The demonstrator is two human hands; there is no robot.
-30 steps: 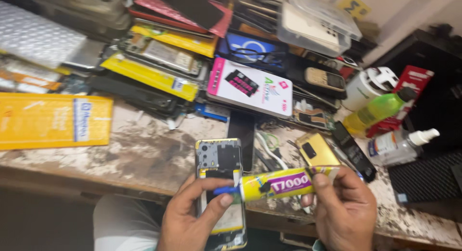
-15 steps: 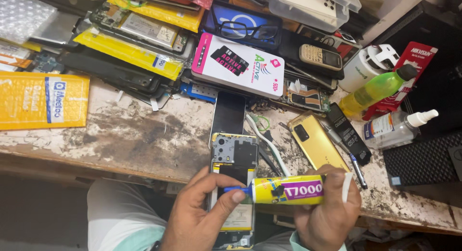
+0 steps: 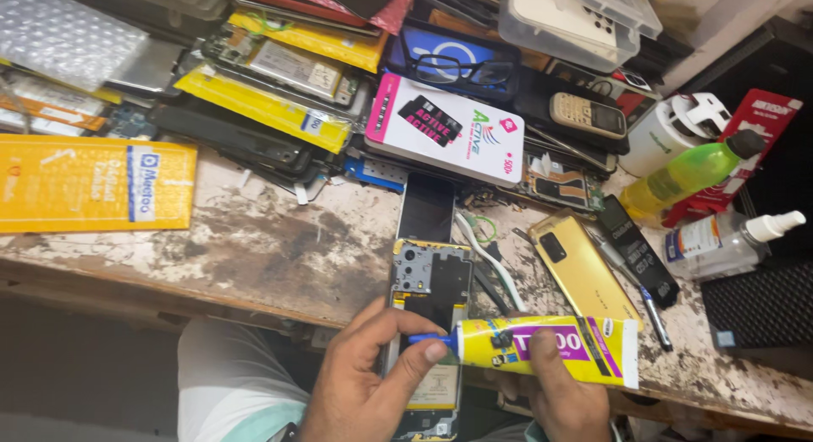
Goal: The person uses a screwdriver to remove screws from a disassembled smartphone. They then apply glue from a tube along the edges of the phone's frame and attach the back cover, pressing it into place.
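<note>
Hiding the opened phone's [image 3: 430,290] lower half — left hand [image 3: 368,383], glue tube [image 3: 546,350].

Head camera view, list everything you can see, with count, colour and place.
glue tube: one, yellow with a blue nozzle, front edge, held in the right hand
opened phone: one, back off, dark insides, front centre
gold back cover: one, right of the opened phone
workbench: one, worn and stained white
yellow padded envelope: one, left
white and pink box: one, centre back
eyeglasses: one pair, dark, on a blue package
keypad phone: one, beige, right back
green bottle: one, lying at right
clear spray bottle: one, white nozzle, far right
left hand: fingers on the blue nozzle
right hand: gripping the tube
</note>
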